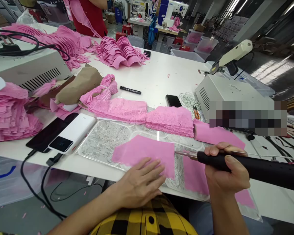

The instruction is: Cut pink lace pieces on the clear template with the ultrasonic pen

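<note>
My left hand (147, 179) lies flat with fingers spread on a pink fabric piece (144, 148). That piece rests on a clear-edged, grey-patterned board (103, 137) at the table's front edge. My right hand (226, 166) is wrapped round a black-handled tool (254, 166) with a slim metal tip, perhaps an ultrasonic cutter. The tip points left, at the right edge of the fabric; whether it touches, I cannot tell. A second pink piece (194, 174) lies under and beside the tool, partly hidden by my right hand. Behind the board sit two stacks of pink lace pieces (170, 120).
A white power bank (73, 133) and a dark phone (49, 133) with cables lie left. Grey machine boxes (235, 94) flank the table. A marker (130, 90), another phone (173, 101) and orange snips (196, 113) lie behind. A person in red (93, 16) stands across the table.
</note>
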{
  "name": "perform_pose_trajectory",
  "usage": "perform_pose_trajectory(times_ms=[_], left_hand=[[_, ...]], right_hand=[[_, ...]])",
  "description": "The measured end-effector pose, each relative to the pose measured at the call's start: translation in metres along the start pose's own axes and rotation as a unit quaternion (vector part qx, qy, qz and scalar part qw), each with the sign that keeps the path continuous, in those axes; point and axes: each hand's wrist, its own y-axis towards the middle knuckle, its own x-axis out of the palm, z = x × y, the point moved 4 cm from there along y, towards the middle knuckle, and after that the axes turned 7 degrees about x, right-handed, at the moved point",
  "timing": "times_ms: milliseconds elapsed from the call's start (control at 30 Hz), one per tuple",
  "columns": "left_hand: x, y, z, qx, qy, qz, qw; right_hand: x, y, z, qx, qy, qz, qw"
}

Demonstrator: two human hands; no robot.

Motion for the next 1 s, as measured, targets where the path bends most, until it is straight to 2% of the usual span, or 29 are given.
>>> perform_pose_trajectory(times_ms=[200, 700, 1000], left_hand=[[0.014, 0.012, 0.005, 0.02, -0.026, -0.008, 0.999], [0.014, 0.014, 0.006, 0.021, -0.022, -0.014, 0.999], [0.013, 0.014, 0.005, 0.028, -0.026, -0.022, 0.999]], right_hand=[[-0.002, -0.003, -0.003, 0.01, 0.003, 0.005, 1.0], [0.001, -0.005, -0.001, -0.001, -0.004, -0.04, 0.999], [-0.01, -0.013, -0.014, -0.004, -0.007, -0.068, 0.998]])
